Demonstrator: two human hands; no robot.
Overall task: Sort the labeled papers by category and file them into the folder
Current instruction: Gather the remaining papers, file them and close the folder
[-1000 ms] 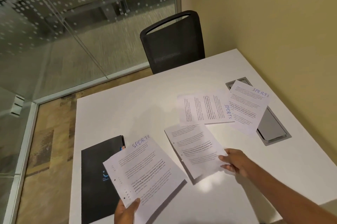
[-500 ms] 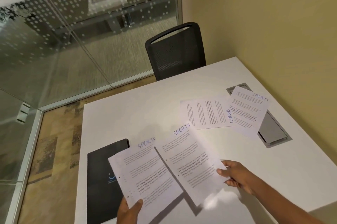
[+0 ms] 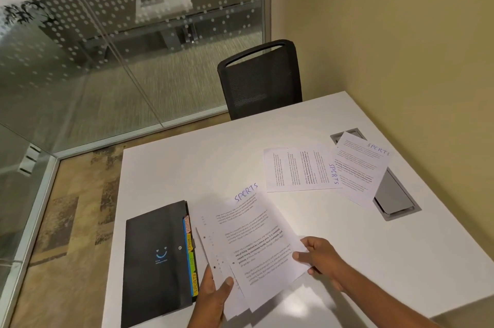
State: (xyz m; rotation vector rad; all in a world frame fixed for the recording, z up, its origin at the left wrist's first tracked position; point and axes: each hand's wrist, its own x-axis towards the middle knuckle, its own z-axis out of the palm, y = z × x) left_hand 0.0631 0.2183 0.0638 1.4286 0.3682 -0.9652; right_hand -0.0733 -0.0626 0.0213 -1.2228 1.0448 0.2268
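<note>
So the black folder (image 3: 157, 261) was lying shut on the worktop (image 3: 187, 167) just left of the left hand (image 3: 213, 298). Its colored index tabs (image 3: 191, 255) poked out of the edge facing that hand, and the nearest one read SPORTS. My guess is it was parked there so the pile could drop into that slot without a long reach.

The left hand poked in from the bottom edge of the view. Its thumb lay across the top and its fingers were hidden underneath, pinching the near-left corner of a small stack of papers (image 3: 251, 244). The top sheet had SPORTS handwritten at its far corner. The edges were fanned out on that hand's side, not squared up, so I'd call this the gathering step: one category collected before filing.

The right hand (image 3: 318, 258) gripped the same stack by its right edge, thumb on top and fingers curled under. Its forearm ran off diagonally toward the lower right. The shadow underneath suggested the stack was lifted a bit off the worktop.

Well beyond the right hand, two more SPORTS sheets lay flat. One was a sideways sheet (image 3: 299, 170). The other, a far sheet (image 3: 361, 167), overlapped its right edge and sat partly over a grey cable hatch (image 3: 395, 202). Those probably get picked up next.
</note>
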